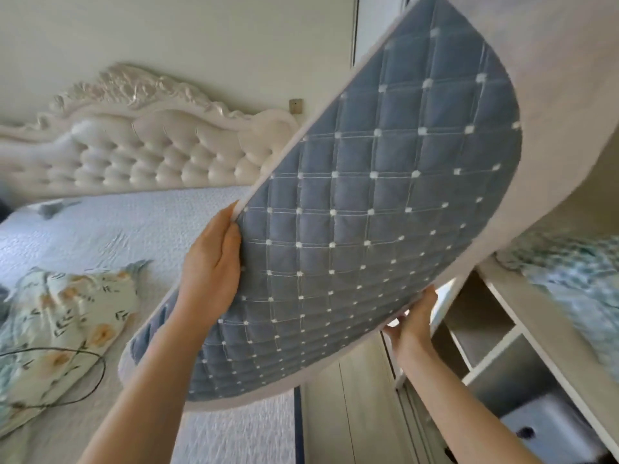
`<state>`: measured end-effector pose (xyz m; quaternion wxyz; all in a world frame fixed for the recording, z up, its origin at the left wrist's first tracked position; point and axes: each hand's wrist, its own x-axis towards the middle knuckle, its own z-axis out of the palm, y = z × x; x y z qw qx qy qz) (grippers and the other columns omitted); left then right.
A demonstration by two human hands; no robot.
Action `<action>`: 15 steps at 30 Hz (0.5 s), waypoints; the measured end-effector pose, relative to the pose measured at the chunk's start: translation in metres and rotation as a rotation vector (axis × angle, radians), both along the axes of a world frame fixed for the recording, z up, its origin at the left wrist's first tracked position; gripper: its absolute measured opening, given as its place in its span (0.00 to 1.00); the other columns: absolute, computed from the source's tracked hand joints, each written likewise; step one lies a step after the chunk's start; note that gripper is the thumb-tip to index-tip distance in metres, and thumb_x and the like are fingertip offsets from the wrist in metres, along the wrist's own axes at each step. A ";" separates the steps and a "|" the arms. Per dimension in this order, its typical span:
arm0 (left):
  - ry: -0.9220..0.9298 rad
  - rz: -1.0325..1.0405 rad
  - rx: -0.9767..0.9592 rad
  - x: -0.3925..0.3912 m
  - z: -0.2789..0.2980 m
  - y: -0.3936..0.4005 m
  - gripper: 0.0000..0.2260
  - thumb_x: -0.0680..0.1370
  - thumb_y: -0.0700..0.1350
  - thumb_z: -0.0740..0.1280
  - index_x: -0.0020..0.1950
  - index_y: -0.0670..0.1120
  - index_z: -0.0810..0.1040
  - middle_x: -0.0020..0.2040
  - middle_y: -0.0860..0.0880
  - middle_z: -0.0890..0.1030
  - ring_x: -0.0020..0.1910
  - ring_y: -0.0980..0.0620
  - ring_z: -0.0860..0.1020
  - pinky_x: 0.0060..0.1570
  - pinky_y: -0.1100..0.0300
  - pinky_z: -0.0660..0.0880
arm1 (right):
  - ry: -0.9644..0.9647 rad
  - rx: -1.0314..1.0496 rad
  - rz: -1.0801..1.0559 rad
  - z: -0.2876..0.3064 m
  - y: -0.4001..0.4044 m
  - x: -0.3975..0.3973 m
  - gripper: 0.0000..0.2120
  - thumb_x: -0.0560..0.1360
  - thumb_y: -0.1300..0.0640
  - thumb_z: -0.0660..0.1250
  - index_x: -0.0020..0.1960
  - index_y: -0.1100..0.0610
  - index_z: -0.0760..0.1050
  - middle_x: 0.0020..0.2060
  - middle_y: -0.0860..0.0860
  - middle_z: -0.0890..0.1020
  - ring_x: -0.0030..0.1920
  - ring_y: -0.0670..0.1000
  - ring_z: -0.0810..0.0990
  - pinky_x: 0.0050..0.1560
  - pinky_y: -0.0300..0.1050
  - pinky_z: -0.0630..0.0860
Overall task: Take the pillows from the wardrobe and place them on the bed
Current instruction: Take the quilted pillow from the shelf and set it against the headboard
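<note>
A large blue quilted pillow (368,212) with white stitched dots and a pale border fills the middle of the view, tilted and held in the air between the wardrobe and the bed. My left hand (212,266) grips its left edge, thumb on the blue face. My right hand (413,323) holds its lower right edge from underneath. A floral pillow (63,319) lies on the bed (110,229) at the left. Inside the wardrobe (509,346) on the right, a blurred green-patterned fabric item (576,279) rests on a shelf.
A cream tufted headboard (150,152) stands against the wall behind the bed. A thin black cable (83,363) loops over the floral pillow. The wardrobe has open white shelf compartments low at the right. A narrow strip of pale floor (351,413) runs between bed and wardrobe.
</note>
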<state>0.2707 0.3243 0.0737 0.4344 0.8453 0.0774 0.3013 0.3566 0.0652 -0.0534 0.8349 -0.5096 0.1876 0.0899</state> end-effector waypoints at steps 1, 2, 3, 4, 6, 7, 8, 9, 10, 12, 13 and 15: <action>-0.024 0.033 -0.008 0.006 -0.003 0.011 0.19 0.81 0.57 0.50 0.65 0.57 0.73 0.54 0.57 0.81 0.55 0.52 0.78 0.52 0.51 0.73 | -0.018 -0.021 0.000 0.001 0.012 0.011 0.28 0.76 0.31 0.51 0.71 0.41 0.63 0.70 0.49 0.70 0.67 0.57 0.71 0.65 0.64 0.70; -0.041 0.068 -0.012 0.013 -0.007 0.021 0.20 0.80 0.60 0.49 0.65 0.56 0.73 0.54 0.56 0.80 0.55 0.51 0.78 0.51 0.51 0.72 | -0.038 -0.046 0.008 0.002 0.024 0.023 0.27 0.76 0.32 0.51 0.72 0.41 0.63 0.69 0.48 0.71 0.66 0.57 0.71 0.65 0.63 0.70; -0.047 0.093 -0.016 0.020 -0.010 0.030 0.22 0.80 0.61 0.49 0.65 0.54 0.72 0.55 0.54 0.80 0.55 0.50 0.78 0.51 0.51 0.72 | -0.064 -0.076 0.026 0.004 0.035 0.034 0.26 0.76 0.32 0.51 0.71 0.40 0.63 0.67 0.46 0.72 0.65 0.55 0.72 0.64 0.63 0.71; -0.043 0.109 -0.028 0.026 -0.014 0.039 0.23 0.79 0.63 0.49 0.66 0.52 0.71 0.56 0.53 0.79 0.55 0.50 0.77 0.51 0.50 0.72 | -0.091 -0.106 0.048 0.006 0.045 0.046 0.23 0.76 0.32 0.52 0.68 0.38 0.64 0.64 0.43 0.74 0.63 0.53 0.73 0.64 0.62 0.72; -0.010 0.133 -0.056 0.037 -0.024 0.056 0.27 0.77 0.66 0.50 0.69 0.53 0.67 0.61 0.52 0.77 0.59 0.49 0.76 0.55 0.48 0.72 | -0.129 -0.161 0.082 0.009 0.065 0.069 0.20 0.75 0.31 0.51 0.64 0.36 0.65 0.59 0.39 0.75 0.59 0.48 0.75 0.64 0.61 0.72; 0.003 0.137 -0.060 0.042 -0.029 0.065 0.28 0.76 0.68 0.52 0.72 0.55 0.64 0.65 0.52 0.75 0.62 0.50 0.75 0.59 0.46 0.71 | -0.139 -0.196 0.086 0.009 0.074 0.081 0.19 0.75 0.31 0.50 0.62 0.36 0.66 0.57 0.39 0.75 0.57 0.47 0.75 0.64 0.61 0.71; 0.010 0.131 -0.058 0.047 -0.034 0.072 0.31 0.75 0.70 0.53 0.75 0.57 0.60 0.69 0.53 0.73 0.65 0.51 0.73 0.62 0.45 0.70 | -0.138 -0.227 0.083 0.010 0.083 0.094 0.19 0.75 0.32 0.50 0.61 0.38 0.66 0.56 0.40 0.75 0.56 0.46 0.74 0.65 0.61 0.70; 0.013 0.121 -0.056 0.053 -0.039 0.079 0.33 0.74 0.71 0.54 0.76 0.59 0.57 0.71 0.54 0.70 0.68 0.53 0.71 0.65 0.46 0.68 | -0.130 -0.249 0.081 0.010 0.090 0.107 0.20 0.75 0.32 0.50 0.61 0.40 0.66 0.55 0.41 0.75 0.56 0.46 0.74 0.65 0.61 0.70; 0.016 0.117 -0.053 0.059 -0.043 0.084 0.37 0.73 0.73 0.55 0.78 0.60 0.53 0.73 0.55 0.66 0.68 0.56 0.68 0.66 0.48 0.66 | -0.121 -0.263 0.083 0.010 0.096 0.118 0.22 0.74 0.32 0.50 0.62 0.42 0.66 0.56 0.42 0.75 0.56 0.47 0.74 0.65 0.60 0.70; 0.025 0.145 -0.030 0.072 -0.053 0.091 0.40 0.71 0.75 0.56 0.79 0.63 0.46 0.70 0.56 0.62 0.63 0.62 0.65 0.65 0.52 0.61 | -0.122 -0.283 0.092 0.009 0.109 0.137 0.26 0.72 0.32 0.50 0.63 0.45 0.66 0.56 0.44 0.76 0.57 0.48 0.74 0.63 0.56 0.70; 0.017 0.176 -0.010 0.080 -0.058 0.094 0.39 0.72 0.73 0.57 0.78 0.65 0.44 0.69 0.53 0.61 0.60 0.65 0.64 0.64 0.53 0.60 | -0.144 -0.300 0.096 0.008 0.114 0.145 0.27 0.72 0.33 0.50 0.64 0.47 0.67 0.57 0.46 0.76 0.58 0.49 0.74 0.62 0.54 0.71; -0.019 0.254 0.020 0.099 -0.068 0.098 0.35 0.74 0.68 0.58 0.77 0.68 0.43 0.70 0.47 0.60 0.57 0.72 0.63 0.62 0.54 0.60 | -0.217 -0.340 0.100 0.006 0.126 0.160 0.28 0.73 0.36 0.51 0.65 0.52 0.67 0.58 0.49 0.76 0.60 0.51 0.74 0.59 0.49 0.72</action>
